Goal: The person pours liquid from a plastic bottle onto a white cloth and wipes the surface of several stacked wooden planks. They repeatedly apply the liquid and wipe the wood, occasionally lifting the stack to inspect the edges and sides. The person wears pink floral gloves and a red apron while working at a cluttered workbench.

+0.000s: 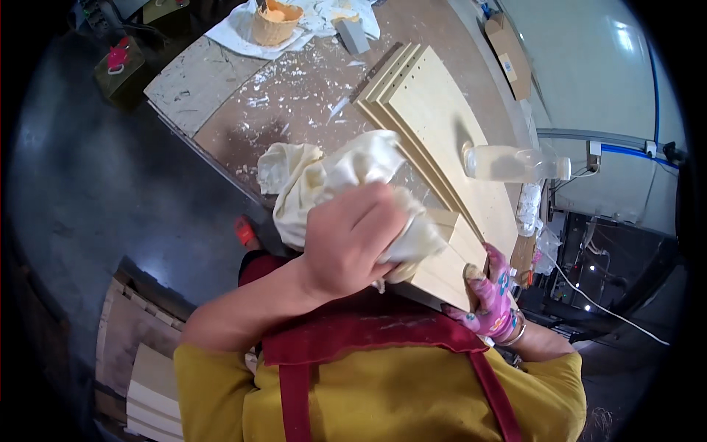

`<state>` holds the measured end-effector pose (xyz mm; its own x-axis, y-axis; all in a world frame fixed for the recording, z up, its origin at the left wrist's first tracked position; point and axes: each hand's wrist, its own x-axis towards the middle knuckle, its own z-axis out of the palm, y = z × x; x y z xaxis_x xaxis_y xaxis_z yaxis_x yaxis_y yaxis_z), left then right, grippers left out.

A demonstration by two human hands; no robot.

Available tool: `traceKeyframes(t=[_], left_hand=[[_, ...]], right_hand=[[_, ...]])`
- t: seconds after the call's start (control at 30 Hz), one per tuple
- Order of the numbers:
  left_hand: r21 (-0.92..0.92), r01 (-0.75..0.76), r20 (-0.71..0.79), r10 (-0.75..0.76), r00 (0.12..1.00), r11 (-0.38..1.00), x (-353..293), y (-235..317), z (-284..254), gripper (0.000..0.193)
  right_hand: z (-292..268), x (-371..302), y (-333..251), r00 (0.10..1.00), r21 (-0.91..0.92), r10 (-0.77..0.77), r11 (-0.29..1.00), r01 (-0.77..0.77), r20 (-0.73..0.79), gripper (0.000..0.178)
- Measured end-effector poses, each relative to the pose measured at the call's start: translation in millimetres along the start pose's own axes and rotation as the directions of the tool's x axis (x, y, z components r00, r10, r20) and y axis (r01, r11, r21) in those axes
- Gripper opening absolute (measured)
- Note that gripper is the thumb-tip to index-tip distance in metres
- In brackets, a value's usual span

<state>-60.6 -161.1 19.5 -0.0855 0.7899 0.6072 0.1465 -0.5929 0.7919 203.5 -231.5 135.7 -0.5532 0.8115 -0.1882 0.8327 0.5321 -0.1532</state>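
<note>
My left hand (353,236) is bare and closed on a bunched cream cloth (302,195), part of it blurred. The cloth lies against a pale wooden piece (445,276) with a stepped or layered face, close to my apron. On the right, my right hand (492,295) wears a pink patterned glove and grips the near right end of that piece, its thumb on the wood. Just beyond lies a stack of pale wooden panels (442,110) with small holes along an edge. A clear bottle (515,163) with cloudy liquid appears over the panels' right side.
White flakes and scraps litter the brown worktable (294,118). At its far end, a tub of orange-tan paste (276,23) sits on white sheeting near a grey block (352,37). A cardboard box (508,55) is at the far right. More wooden pieces (155,387) stand at lower left.
</note>
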Motion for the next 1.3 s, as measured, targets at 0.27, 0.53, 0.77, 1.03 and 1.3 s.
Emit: traceKeyframes(t=[0.27,0.53,0.77,1.03,1.3], left_hand=[[0.006,-0.2,-0.031,0.2,0.979,0.98,-1,-12,-1,0.012],[0.108,0.073,0.223,-0.096,0.97,0.991,-37,-38,-18,0.025],[0.036,0.223,0.186,-0.225,0.956,0.974,-18,-19,-9,0.019],[-0.007,0.159,0.274,-0.151,0.95,0.987,28,13,-10,0.015],[0.006,0.191,0.256,-0.186,0.949,0.982,29,7,-9,0.017]], right_hand=[[-2,4,2,1.0,-0.053,0.002,0.999,-0.001,0.029,0.061],[-4,2,0,0.992,-0.13,0.018,0.991,-0.002,0.127,0.061],[-6,4,-3,0.998,-0.1,0.021,0.995,-0.014,0.065,0.059],[-3,1,-4,0.997,-0.096,0.055,0.994,-0.05,0.046,0.059],[-6,5,-7,0.996,-0.098,0.057,0.994,-0.051,0.063,0.061]])
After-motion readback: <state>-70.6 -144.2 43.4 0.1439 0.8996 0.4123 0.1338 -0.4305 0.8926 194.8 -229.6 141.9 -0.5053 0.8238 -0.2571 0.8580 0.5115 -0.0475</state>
